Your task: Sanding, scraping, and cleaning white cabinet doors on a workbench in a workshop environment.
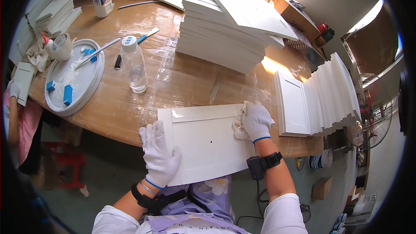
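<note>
A white framed panel point(206, 154) with a small dark hole lies in front of me, its far part on the table and its near edge over my lap. My left hand point(159, 154), in a white knit glove, rests along the panel's left edge with the fingers stretched out. At the far right corner my right hand point(257, 121), gloved too, is closed on a crumpled off-white cloth point(238, 128) pressed against the panel. Beyond the left hand stands a clear bottle point(135, 71) with a white cap.
A tall stack of white panels point(216, 43) stands at the back; more panels point(327, 97) lean in a row at right. On the left, a round white lid point(97, 76) bears blue blocks point(68, 94). Another person's gloved hand point(14, 89) is at far left. A fan point(375, 119) stands right.
</note>
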{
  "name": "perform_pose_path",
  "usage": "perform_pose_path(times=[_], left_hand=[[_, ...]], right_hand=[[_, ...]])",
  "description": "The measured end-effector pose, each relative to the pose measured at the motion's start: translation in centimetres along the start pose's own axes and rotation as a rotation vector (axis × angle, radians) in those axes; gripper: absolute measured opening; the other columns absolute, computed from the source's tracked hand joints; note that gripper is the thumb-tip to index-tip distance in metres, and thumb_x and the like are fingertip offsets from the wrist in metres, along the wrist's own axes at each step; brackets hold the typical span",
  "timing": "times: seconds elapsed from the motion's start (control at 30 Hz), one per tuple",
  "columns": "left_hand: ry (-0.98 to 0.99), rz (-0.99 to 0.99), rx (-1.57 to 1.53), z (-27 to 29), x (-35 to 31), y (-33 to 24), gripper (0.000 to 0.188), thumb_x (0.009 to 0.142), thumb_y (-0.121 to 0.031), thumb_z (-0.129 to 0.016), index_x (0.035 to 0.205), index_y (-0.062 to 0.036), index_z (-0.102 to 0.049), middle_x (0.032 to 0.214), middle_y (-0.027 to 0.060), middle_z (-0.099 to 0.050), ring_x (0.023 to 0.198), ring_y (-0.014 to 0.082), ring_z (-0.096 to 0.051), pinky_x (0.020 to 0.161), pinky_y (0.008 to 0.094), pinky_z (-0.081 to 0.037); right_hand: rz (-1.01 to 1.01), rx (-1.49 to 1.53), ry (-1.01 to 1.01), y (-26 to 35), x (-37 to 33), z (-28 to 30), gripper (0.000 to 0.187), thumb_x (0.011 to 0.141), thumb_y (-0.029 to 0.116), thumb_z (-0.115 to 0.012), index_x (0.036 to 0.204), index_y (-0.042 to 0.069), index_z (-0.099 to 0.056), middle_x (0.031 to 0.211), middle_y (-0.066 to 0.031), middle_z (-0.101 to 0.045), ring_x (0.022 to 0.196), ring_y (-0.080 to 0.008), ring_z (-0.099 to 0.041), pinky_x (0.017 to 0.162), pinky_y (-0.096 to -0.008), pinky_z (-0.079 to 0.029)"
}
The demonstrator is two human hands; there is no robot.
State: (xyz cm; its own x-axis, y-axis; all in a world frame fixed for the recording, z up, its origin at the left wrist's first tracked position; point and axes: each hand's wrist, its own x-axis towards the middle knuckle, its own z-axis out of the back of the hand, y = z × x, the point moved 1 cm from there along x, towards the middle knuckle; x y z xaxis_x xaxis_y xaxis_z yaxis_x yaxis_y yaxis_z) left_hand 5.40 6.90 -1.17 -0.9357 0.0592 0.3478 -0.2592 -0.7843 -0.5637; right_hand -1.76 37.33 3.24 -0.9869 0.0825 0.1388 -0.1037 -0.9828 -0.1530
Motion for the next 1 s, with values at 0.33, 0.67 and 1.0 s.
perform_pose_path(times=[0.33, 0.67, 1.0], left_hand=[[-0.020, 0.052, 0.016, 0.0, -0.1, 0.6, 0.086, 0.073, -0.016, -0.065, 0.147, 0.0046, -0.027, 0.138, 0.0382, -0.037, 0.133, 0.0585, -0.027, 0.115, 0.0557, -0.021], [-0.008, 0.017, -0.033, -0.1, -0.2, 0.4, 0.087, 0.073, -0.019, -0.066, 0.147, 0.0044, -0.026, 0.139, 0.0380, -0.036, 0.134, 0.0585, -0.026, 0.114, 0.0564, -0.021], [-0.021, -0.003, -0.065, -0.1, 0.0, 0.7, 0.090, 0.072, -0.021, -0.068, 0.148, 0.0038, -0.026, 0.139, 0.0385, -0.036, 0.134, 0.0582, -0.026, 0.114, 0.0567, -0.022]], right_hand=[[0.436, 0.049, -0.034, 6.1, -1.1, 2.0, 0.038, 0.077, 0.018, -0.060, 0.114, 0.010, -0.059, 0.093, -0.0130, -0.061, 0.085, -0.0320, -0.061, 0.069, -0.0445, -0.048], [0.585, -0.051, -0.054, 8.6, -3.0, 1.2, 0.042, 0.078, 0.019, -0.061, 0.118, 0.005, -0.059, 0.094, -0.0123, -0.059, 0.086, -0.0291, -0.060, 0.069, -0.0424, -0.048], [0.480, -0.215, 0.027, 5.6, -3.4, 2.4, 0.035, 0.081, 0.020, -0.060, 0.115, 0.011, -0.062, 0.097, -0.0109, -0.061, 0.093, -0.0296, -0.060, 0.072, -0.0434, -0.047]])
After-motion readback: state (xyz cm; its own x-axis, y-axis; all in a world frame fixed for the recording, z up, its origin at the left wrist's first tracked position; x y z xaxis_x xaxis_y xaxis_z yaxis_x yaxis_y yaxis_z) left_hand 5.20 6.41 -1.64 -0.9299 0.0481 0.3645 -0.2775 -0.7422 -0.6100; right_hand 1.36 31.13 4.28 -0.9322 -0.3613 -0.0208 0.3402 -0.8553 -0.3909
